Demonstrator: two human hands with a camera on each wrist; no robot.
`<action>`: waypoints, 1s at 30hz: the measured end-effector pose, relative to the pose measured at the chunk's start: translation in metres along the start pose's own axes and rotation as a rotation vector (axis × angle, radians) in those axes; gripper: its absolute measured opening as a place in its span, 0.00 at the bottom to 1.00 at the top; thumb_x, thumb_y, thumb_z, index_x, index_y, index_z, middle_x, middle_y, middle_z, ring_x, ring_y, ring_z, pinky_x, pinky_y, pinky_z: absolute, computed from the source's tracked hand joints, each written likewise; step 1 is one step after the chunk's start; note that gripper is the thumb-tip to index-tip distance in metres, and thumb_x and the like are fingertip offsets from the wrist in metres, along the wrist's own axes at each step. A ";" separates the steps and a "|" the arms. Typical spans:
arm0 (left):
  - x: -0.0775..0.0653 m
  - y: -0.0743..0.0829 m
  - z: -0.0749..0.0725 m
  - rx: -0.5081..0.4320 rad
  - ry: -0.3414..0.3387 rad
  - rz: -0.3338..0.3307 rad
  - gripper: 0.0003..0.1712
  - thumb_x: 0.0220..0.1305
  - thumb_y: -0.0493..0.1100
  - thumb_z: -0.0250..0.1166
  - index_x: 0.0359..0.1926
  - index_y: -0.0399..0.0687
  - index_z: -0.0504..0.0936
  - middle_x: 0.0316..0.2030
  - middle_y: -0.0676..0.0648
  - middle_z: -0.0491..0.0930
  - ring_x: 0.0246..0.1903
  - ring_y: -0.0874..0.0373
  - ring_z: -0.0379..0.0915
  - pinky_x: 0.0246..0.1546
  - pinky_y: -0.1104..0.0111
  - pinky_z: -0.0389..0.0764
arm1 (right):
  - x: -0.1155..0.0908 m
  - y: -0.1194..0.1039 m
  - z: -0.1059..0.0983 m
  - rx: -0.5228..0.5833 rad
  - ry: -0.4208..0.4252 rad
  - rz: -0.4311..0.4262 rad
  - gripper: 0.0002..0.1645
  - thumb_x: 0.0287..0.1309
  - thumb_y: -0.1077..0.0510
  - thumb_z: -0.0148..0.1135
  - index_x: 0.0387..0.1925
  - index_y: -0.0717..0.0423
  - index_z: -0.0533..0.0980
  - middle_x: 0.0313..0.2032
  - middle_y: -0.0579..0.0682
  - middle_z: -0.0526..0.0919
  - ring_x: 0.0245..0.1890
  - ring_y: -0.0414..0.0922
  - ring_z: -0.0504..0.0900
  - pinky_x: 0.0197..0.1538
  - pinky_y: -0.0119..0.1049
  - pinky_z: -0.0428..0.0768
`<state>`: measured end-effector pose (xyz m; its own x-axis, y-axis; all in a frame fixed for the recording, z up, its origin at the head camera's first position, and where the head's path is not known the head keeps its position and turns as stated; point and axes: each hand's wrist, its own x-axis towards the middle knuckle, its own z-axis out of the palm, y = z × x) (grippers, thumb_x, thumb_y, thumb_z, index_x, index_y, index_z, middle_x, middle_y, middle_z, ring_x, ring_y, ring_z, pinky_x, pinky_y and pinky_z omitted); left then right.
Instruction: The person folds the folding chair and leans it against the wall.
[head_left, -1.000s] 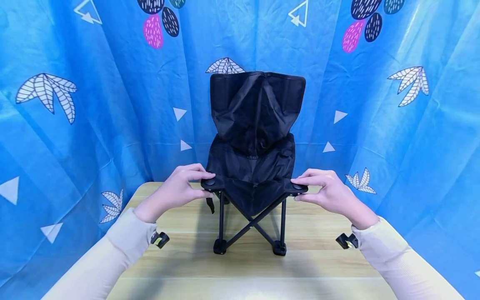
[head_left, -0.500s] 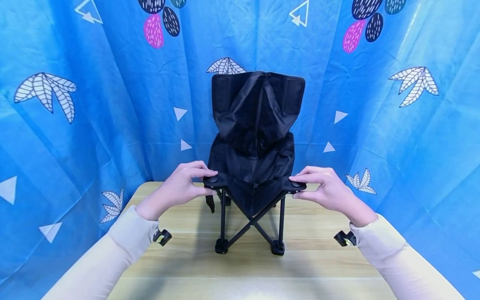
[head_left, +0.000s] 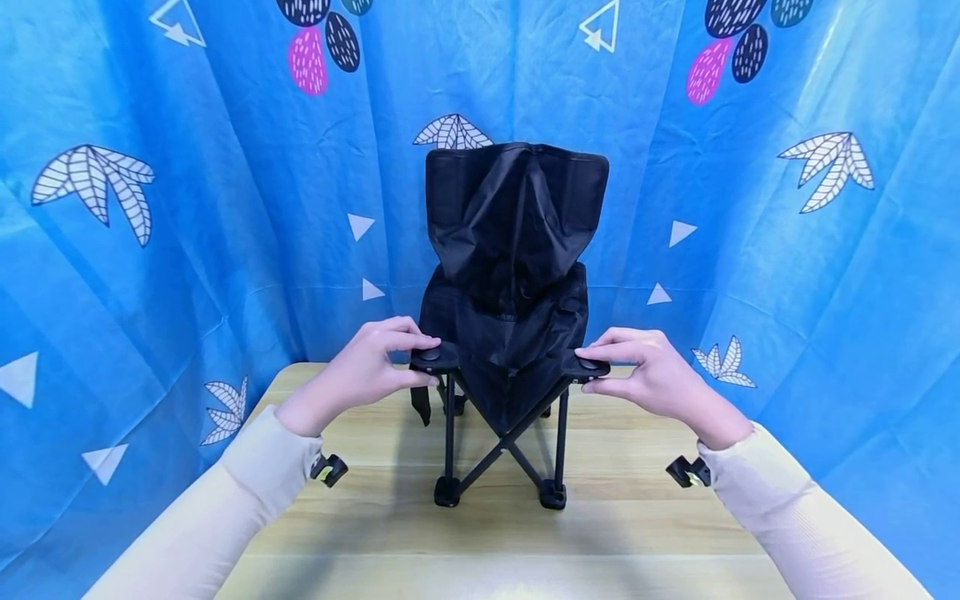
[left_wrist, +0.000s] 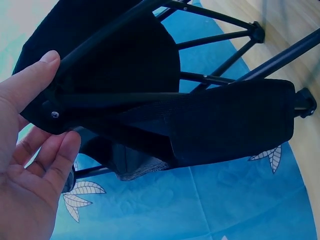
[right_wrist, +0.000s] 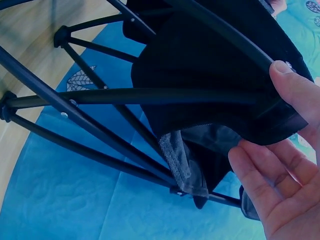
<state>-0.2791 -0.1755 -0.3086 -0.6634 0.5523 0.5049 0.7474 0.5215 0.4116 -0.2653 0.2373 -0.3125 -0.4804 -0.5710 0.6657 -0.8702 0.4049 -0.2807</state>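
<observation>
A small black folding camp chair (head_left: 517, 217) stands upright on the table, its backrest away from me. My left hand (head_left: 367, 367) pinches the left front corner of the seat, with fingers above and thumb below. At the right front corner, my right hand (head_left: 651, 375) holds the fabric the same way. Between the hands the seat fabric (head_left: 510, 392) sags into a fold over the crossed front legs (head_left: 504, 446). In the left wrist view a fabric pouch (left_wrist: 232, 122) hangs at the chair's side. The right wrist view shows the underside tubes (right_wrist: 150, 96) meeting near the held corner.
The light wooden table (head_left: 360, 533) extends around the chair's feet. A blue patterned curtain (head_left: 225, 167) surrounds the table at the back and sides. A short black strap (head_left: 422, 407) dangles at the chair's left. Small black devices sit on both wrists.
Both hands have moved slightly inward and up, bringing the front corners closer together. The front feet are a little nearer each other, and the seat has narrowed.
</observation>
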 end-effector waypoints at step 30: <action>0.009 0.008 -0.009 0.022 -0.010 0.046 0.28 0.54 0.38 0.86 0.57 0.40 0.92 0.40 0.49 0.84 0.37 0.53 0.78 0.33 0.67 0.80 | 0.016 -0.012 0.004 -0.010 -0.006 -0.001 0.27 0.43 0.72 0.86 0.49 0.60 0.91 0.37 0.47 0.90 0.30 0.41 0.80 0.33 0.27 0.74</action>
<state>-0.2791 -0.1720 -0.2944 -0.6290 0.5824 0.5149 0.7760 0.5100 0.3712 -0.2628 0.2211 -0.3013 -0.4803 -0.5753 0.6621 -0.8695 0.4115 -0.2732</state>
